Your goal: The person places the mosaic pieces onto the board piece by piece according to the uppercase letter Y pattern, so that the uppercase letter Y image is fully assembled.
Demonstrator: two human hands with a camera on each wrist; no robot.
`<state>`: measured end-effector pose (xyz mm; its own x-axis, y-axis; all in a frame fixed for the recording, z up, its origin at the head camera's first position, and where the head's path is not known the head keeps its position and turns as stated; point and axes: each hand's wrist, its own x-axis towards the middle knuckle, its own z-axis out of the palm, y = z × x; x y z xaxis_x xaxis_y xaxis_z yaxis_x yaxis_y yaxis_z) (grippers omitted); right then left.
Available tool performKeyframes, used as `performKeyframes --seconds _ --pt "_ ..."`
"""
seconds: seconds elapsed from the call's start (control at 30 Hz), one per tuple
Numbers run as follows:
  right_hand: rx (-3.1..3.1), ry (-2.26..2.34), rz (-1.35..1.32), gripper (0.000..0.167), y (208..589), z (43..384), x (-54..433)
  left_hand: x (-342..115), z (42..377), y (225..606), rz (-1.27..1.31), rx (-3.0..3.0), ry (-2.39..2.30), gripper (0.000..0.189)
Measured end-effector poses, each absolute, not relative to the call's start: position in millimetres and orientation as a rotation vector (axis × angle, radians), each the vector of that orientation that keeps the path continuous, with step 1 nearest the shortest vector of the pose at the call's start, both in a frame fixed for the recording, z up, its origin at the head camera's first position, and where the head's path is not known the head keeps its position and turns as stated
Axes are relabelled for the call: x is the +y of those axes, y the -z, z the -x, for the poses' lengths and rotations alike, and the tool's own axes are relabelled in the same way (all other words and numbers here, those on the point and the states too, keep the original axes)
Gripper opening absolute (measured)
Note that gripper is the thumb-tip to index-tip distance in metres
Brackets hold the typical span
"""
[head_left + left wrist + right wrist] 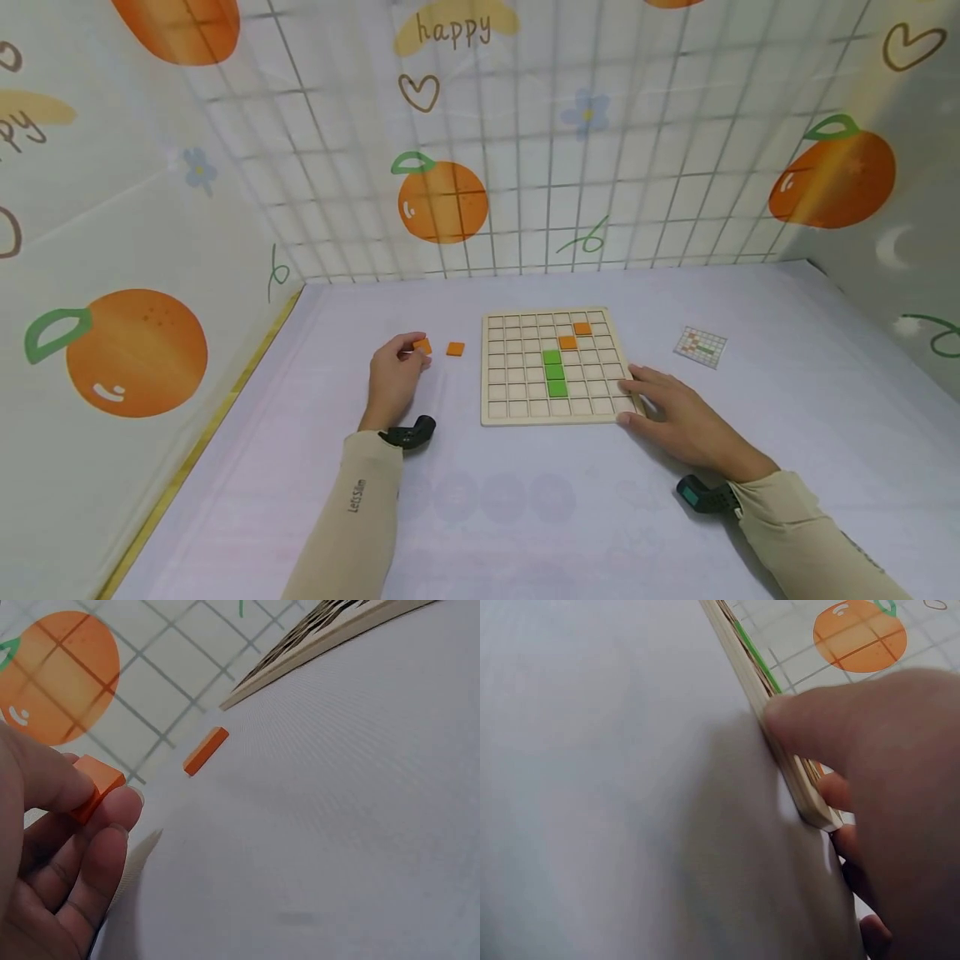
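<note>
Between thumb and fingers, my left hand (393, 377) pinches a square orange tile (103, 778), left of the board. Just to its right a second orange tile (455, 349) lies on the table. The square wooden grid board (486, 367) carries a column of three green tiles (553, 374). Up and to the right of them, two orange tiles (567, 342) sit diagonally in the grid. My right hand (678, 421) rests at the board's near right corner. In the right wrist view its thumb (802, 724) touches the board's front edge.
A small card (701, 346) printed with a coloured grid lies right of the board. The white-covered table (480, 533) meets a patterned curtain (517, 208) at the back. Yellow tape (197, 454) runs along the left table edge.
</note>
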<state>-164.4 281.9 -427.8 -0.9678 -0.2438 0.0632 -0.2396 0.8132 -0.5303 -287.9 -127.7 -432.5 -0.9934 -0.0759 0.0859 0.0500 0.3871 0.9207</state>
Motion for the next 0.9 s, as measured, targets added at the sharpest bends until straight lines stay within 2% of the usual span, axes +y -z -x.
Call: performKeyframes --seconds 0.47,0.9 --pt "2.973 0.877 0.391 0.068 425.6 165.7 280.0 -119.4 290.5 422.7 -0.174 -2.288 2.131 0.035" --pt "2.969 0.875 0.375 0.069 427.2 165.9 280.5 -106.8 286.8 422.4 -0.082 -2.419 2.081 0.048"
